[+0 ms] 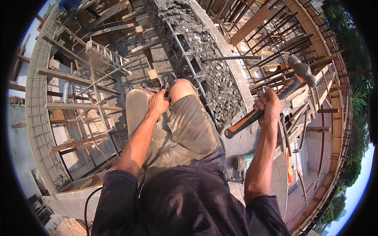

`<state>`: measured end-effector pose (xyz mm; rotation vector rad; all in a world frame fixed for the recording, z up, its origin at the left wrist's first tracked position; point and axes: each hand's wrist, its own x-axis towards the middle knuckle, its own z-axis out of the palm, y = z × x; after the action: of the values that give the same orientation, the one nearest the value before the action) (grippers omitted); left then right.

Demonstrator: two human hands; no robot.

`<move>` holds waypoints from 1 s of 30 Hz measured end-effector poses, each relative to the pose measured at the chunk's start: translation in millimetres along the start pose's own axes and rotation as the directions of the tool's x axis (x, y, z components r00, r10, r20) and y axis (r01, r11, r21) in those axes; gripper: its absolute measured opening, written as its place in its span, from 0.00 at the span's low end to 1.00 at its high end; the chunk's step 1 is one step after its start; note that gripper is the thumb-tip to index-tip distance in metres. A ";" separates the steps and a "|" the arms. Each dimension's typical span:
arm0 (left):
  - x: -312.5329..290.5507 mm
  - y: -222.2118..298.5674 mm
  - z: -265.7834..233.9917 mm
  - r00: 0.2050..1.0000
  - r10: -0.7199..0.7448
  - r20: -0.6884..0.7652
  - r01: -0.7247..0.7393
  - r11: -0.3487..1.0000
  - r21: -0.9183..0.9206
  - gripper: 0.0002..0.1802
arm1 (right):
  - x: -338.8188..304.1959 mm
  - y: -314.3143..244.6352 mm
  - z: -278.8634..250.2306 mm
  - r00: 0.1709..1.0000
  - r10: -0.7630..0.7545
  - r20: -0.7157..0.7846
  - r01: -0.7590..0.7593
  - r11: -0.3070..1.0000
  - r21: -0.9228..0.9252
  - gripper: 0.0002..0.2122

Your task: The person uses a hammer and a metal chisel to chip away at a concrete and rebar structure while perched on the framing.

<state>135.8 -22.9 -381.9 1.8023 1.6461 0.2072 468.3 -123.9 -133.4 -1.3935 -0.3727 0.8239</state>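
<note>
My right hand (269,106) is raised on the right, its fingers wrapped round the handle of a hammer (284,91). The hammer has a heavy grey head and a black and orange handle; it tilts up to the right, clear of the concrete. My left hand (158,104) is closed between my knees, just by my feet. Whatever it grips is mostly hidden by the fingers. Beyond the left hand, a small wooden block (152,74) shows by my sandalled feet. To the right of my knee runs a strip of broken concrete (214,63) with exposed steel rebar (186,53).
A green power tool (241,162) lies beside my right hip, a dark cable near it. Timber props and planks (78,80) fill a drop on the left. More boards (252,27) and rebar stand right. Another person (71,4) is at the far left.
</note>
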 end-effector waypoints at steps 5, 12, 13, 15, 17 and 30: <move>-2.7 -7.3 1.6 1.000 0.013 -0.011 -0.013 1.000 0.002 0.27 | -28.6 20.4 -7.0 0.928 0.367 0.065 -0.328 0.888 -0.321 0.15; -5.1 3.1 -16.2 0.999 -0.032 0.011 0.031 0.999 0.027 0.28 | -62.1 -122.0 -21.9 0.965 -0.258 -0.046 0.254 0.964 -0.076 0.15; -4.6 1.8 -14.7 0.999 -0.033 0.010 0.033 0.999 0.022 0.28 | -57.5 -149.4 -37.1 0.910 -0.412 -0.054 0.414 0.910 0.022 0.18; -1.3 -4.5 -12.0 0.998 -0.047 0.035 0.048 0.998 -0.042 0.27 | -34.4 -223.3 -90.3 0.765 -0.634 0.114 0.630 0.773 0.074 0.19; 2.2 -2.7 -8.1 1.000 -0.008 0.023 0.009 0.999 -0.053 0.26 | -22.1 -237.9 -92.3 0.627 -0.779 -0.015 0.773 0.620 0.133 0.18; 0.4 -6.2 -7.4 1.000 -0.010 -0.001 0.010 0.999 -0.054 0.25 | -41.3 -22.7 -2.1 0.965 0.248 0.085 -0.233 0.960 -0.154 0.18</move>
<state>126.8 -20.0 -380.0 1.7541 1.6346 0.2456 448.3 -153.4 -102.6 -1.5538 -0.3511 1.0901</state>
